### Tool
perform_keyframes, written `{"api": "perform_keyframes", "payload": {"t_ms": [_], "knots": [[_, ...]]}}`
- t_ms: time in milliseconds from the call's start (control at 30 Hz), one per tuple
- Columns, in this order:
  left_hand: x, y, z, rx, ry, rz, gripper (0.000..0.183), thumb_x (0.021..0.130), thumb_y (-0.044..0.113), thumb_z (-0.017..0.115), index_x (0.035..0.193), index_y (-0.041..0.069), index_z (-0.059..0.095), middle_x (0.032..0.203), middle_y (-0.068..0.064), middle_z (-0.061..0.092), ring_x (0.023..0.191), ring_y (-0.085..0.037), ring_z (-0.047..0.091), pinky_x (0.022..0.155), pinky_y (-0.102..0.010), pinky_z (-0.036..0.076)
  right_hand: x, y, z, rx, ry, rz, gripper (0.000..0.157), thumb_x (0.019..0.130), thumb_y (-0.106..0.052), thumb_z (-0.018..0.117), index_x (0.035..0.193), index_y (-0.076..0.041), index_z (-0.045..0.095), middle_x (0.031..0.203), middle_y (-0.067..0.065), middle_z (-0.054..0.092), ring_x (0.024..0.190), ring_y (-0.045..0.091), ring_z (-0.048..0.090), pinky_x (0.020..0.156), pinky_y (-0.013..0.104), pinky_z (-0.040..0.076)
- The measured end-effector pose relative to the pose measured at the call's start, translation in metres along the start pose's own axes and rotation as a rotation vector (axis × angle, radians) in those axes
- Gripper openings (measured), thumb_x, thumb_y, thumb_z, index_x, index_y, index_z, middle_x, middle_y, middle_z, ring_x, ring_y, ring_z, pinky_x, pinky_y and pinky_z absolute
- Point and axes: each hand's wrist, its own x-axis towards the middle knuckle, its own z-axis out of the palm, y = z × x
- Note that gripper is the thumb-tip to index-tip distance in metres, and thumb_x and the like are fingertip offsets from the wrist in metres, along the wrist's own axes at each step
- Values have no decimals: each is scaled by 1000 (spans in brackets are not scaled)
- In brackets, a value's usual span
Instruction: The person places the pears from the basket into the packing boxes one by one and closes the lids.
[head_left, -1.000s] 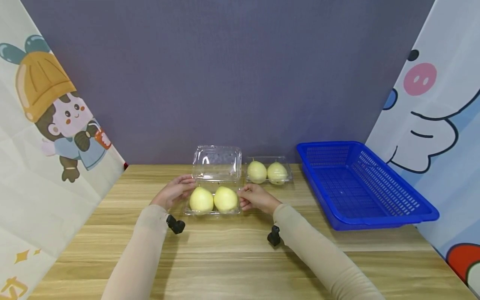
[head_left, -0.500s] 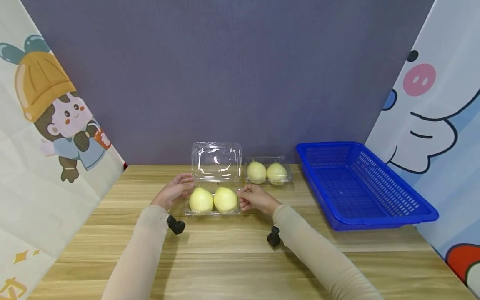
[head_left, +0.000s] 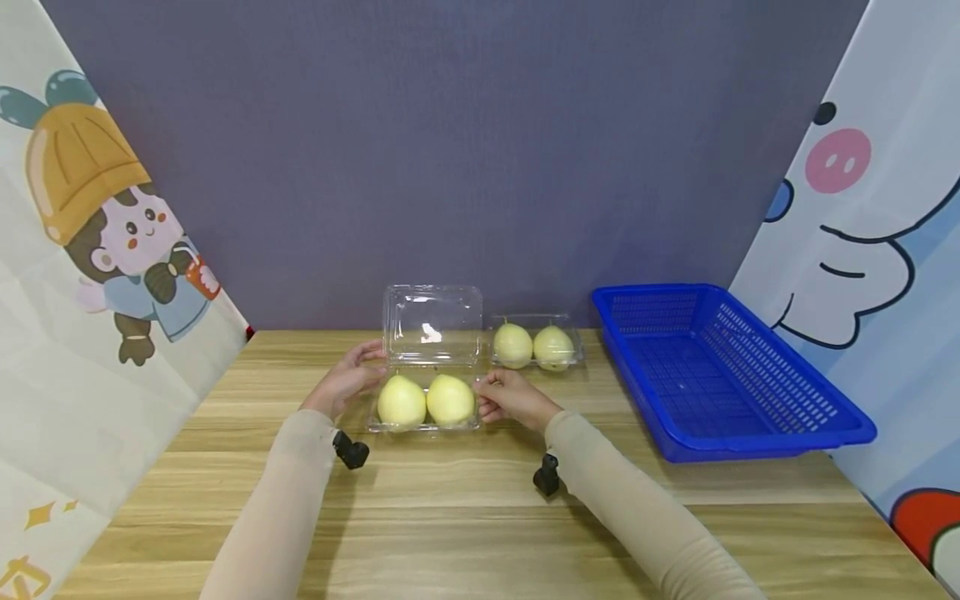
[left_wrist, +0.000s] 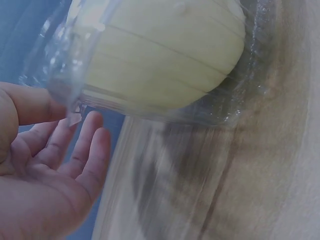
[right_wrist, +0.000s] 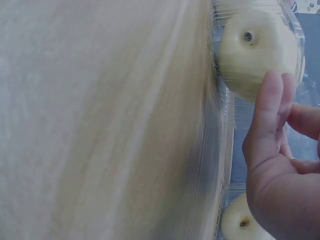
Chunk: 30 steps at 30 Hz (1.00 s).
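A clear plastic clamshell box point(head_left: 432, 327) stands on the table with its lid raised at the back. Two pale yellow pears point(head_left: 402, 403) sit side by side in its base. At the box's left side is my left hand point(head_left: 347, 382); in the left wrist view the thumb touches the clear rim point(left_wrist: 76, 112), and the other fingers point(left_wrist: 95, 150) spread loosely below. My right hand point(head_left: 517, 398) pinches the right edge of the base between thumb and fingers, beside the right pear point(right_wrist: 257, 52). The pinched edge is largely hidden by the fingertips.
A second clamshell point(head_left: 577, 360), also with two pears point(head_left: 553, 347), stands just behind and right of my right hand. To the far right is a blue perforated basket point(head_left: 652, 400). A grey panel point(head_left: 480, 167) rises behind the wooden table point(head_left: 435, 517).
The lid has tipped further back and stands more upright. My left hand's fingers have shifted slightly left, away from the lid. The right hand has stayed at the edge.
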Motion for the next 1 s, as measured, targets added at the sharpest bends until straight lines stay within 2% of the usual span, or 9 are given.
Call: {"api": "perform_keyframes", "payload": {"t_ms": [167, 533, 700, 867, 1000], "knots": [[0, 3, 0, 24, 5, 6, 73, 96, -9, 53, 159, 6, 20, 153, -23, 28, 138, -43, 35, 115, -50, 34, 1, 1, 0, -2, 4, 2, 12, 104, -10, 55, 102, 1, 50, 82, 7, 56, 69, 14, 58, 63, 24, 58], [2, 4, 4, 45, 47, 67, 72, 93, -14, 53, 157, 0, 22, 153, -25, 30, 138, -43, 35, 114, -48, 36, 2, 3, 0, 12, -16, -21, 11, 104, -8, 53, 104, 3, 52, 82, 7, 56, 68, 13, 58, 62, 22, 57], [2, 6, 5, 51, 67, 78, 68, 96, -9, 53, 157, 1, 24, 154, -24, 30, 139, -42, 34, 115, -49, 34, 3, 4, -1, 3, -13, -22, 12, 105, -10, 53, 105, 3, 51, 82, 7, 56, 69, 13, 59, 63, 23, 57], [2, 8, 4, 72, 77, 138, 61, 101, 1, 53, 156, 0, 26, 155, -25, 28, 139, -43, 31, 114, -55, 32, 2, 4, -1, 1, -9, -18, 14, 105, -11, 53, 107, 3, 51, 83, 8, 56, 69, 14, 59, 63, 23, 57], [1, 12, 4, 73, 83, 166, 62, 101, 4, 53, 156, 0, 26, 156, -26, 27, 139, -44, 32, 115, -56, 31, 1, 3, -1, 3, -8, -13, 14, 105, -11, 53, 107, 3, 51, 83, 8, 56, 69, 14, 59, 63, 24, 57]]}}
